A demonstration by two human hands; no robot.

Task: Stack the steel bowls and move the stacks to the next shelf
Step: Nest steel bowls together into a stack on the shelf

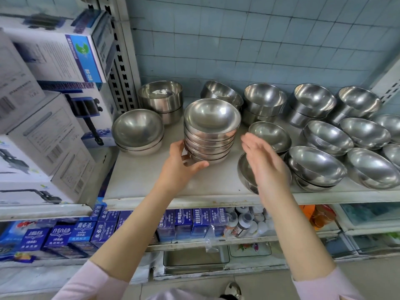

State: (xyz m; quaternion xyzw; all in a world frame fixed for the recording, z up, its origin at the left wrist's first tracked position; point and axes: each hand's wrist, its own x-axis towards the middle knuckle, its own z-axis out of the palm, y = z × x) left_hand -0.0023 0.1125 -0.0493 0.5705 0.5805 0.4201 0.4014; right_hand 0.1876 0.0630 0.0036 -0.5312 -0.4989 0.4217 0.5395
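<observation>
Head view: our left hand (179, 167) cups the base of the bowl stack (211, 131) on the shelf (151, 182), thumb under, fingers behind. Our right hand (265, 162) is spread, empty, just right of it.

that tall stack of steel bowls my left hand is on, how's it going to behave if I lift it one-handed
The stack of steel bowls already leans, so it will probably tip or slide apart. The polished nested rims look slippery. The left hand grips only the base; the right hand is open beside it and could likely steady the other side.
</observation>
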